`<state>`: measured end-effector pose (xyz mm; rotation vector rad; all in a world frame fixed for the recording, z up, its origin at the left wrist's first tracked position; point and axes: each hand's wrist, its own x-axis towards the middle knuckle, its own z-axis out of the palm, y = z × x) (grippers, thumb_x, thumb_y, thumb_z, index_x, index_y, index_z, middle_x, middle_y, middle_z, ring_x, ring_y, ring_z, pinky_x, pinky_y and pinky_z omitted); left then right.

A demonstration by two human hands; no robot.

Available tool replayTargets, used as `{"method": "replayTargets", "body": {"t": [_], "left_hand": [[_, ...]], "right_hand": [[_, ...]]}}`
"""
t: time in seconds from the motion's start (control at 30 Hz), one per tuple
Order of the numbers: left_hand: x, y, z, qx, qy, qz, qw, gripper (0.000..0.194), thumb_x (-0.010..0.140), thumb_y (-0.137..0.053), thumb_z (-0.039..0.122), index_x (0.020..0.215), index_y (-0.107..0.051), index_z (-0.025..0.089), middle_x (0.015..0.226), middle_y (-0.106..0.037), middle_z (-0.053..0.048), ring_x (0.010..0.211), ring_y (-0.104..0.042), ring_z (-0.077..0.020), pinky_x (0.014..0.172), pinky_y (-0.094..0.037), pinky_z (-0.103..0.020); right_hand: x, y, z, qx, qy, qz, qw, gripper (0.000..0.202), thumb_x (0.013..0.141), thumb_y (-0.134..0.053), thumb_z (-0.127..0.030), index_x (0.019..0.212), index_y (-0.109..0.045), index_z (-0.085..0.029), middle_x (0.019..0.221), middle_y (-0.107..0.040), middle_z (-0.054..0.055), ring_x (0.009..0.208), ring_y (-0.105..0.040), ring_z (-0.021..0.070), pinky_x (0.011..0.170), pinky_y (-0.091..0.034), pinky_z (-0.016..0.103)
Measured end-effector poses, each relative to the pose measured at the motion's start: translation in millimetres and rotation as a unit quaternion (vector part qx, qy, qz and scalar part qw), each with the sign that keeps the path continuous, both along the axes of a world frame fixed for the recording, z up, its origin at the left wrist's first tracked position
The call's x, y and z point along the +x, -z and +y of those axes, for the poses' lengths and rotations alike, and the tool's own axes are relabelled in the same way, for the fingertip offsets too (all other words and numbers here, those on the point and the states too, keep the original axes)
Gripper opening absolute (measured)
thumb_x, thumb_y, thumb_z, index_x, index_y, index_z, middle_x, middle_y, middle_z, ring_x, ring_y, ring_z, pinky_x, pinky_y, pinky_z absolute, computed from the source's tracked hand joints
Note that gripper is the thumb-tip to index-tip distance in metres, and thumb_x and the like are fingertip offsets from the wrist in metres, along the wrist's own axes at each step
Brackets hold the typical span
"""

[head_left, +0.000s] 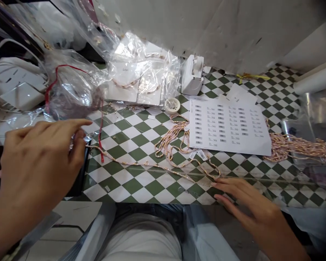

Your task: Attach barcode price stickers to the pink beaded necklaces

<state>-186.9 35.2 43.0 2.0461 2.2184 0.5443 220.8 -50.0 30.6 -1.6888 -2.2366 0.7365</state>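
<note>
A long strand of pink and gold beads (152, 165) lies across the checked tabletop between my two hands. My left hand (43, 156) is at the left, fingers curled, with the strand's left end running up to its thumb; the exact grip is partly hidden. My right hand (247, 204) rests at the table's front edge. Its fingers are stretched out, thumb apart, and the fingertips touch the strand's right end. Behind the strand is a loose bundle of similar beaded strands (174, 139) with small white barcode tags (201, 155).
A sheet of barcode labels (228, 125) partly covers the strands, and another beaded bunch (299, 146) lies to its right. Behind stand a white tape dispenser (192, 78), a tape roll (172, 105) and plastic-bagged carded jewellery (125, 81). A red ribbon (100, 136) hangs near my left hand.
</note>
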Motion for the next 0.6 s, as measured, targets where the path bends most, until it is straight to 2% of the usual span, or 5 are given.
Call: {"method": "replayTargets", "body": {"t": [0.1, 0.2, 0.3, 0.4, 0.6], "left_hand": [[21.6, -0.6, -7.0, 0.040, 0.040, 0.042, 0.998, 0.034, 0.097, -0.052, 0.037, 0.124, -0.068, 0.023, 0.130, -0.064, -0.015, 0.136, -0.046, -0.0435, 0.116, -0.022, -0.064], [45.4, 1.7, -12.9, 0.046, 0.156, 0.014, 0.987, 0.027, 0.099, -0.052, 0.032, 0.120, -0.065, 0.024, 0.125, -0.068, -0.016, 0.124, -0.055, -0.0417, 0.108, -0.033, -0.061], [69.5, 9.5, -19.4, 0.071, 0.298, 0.011, 0.952, 0.023, 0.097, -0.057, 0.018, 0.119, -0.063, 0.022, 0.118, -0.072, -0.012, 0.114, -0.063, -0.0327, 0.102, -0.040, -0.049], [89.0, 17.0, -26.0, 0.046, 0.369, 0.009, 0.928, 0.022, 0.096, -0.055, 0.006, 0.115, -0.062, 0.017, 0.114, -0.073, -0.010, 0.111, -0.065, -0.0268, 0.102, -0.040, -0.043], [101.8, 22.6, -32.0, 0.020, 0.400, -0.015, 0.916, 0.021, 0.100, -0.050, 0.005, 0.114, -0.063, 0.013, 0.106, -0.075, -0.008, 0.103, -0.069, -0.0249, 0.102, -0.039, -0.044]], "right_hand": [[34.5, -3.9, 13.3, 0.079, 0.160, -0.055, 0.982, 0.024, 0.097, -0.058, -0.039, 0.119, -0.067, -0.037, 0.126, -0.070, 0.001, 0.116, -0.068, 0.0307, 0.104, -0.055, 0.048], [90.7, 6.4, 46.4, 0.212, 0.303, -0.134, 0.920, 0.038, 0.100, -0.047, -0.041, 0.124, -0.071, -0.024, 0.127, -0.068, 0.015, 0.124, -0.063, 0.0368, 0.102, -0.052, 0.052], [138.6, 22.5, 78.8, 0.127, 0.339, -0.169, 0.917, 0.066, 0.101, -0.041, -0.050, 0.153, -0.049, -0.010, 0.148, -0.049, 0.026, 0.148, -0.040, 0.0377, 0.122, -0.031, 0.048], [159.4, 33.8, 94.0, 0.141, 0.360, -0.167, 0.907, 0.067, 0.099, -0.044, -0.053, 0.147, -0.056, -0.007, 0.143, -0.049, 0.029, 0.140, -0.048, 0.0398, 0.116, -0.037, 0.048], [169.2, 38.6, 89.2, 0.163, 0.330, -0.148, 0.918, 0.063, 0.098, -0.044, -0.057, 0.137, -0.062, -0.010, 0.130, -0.056, 0.028, 0.119, -0.057, 0.0434, 0.096, -0.046, 0.050]]}}
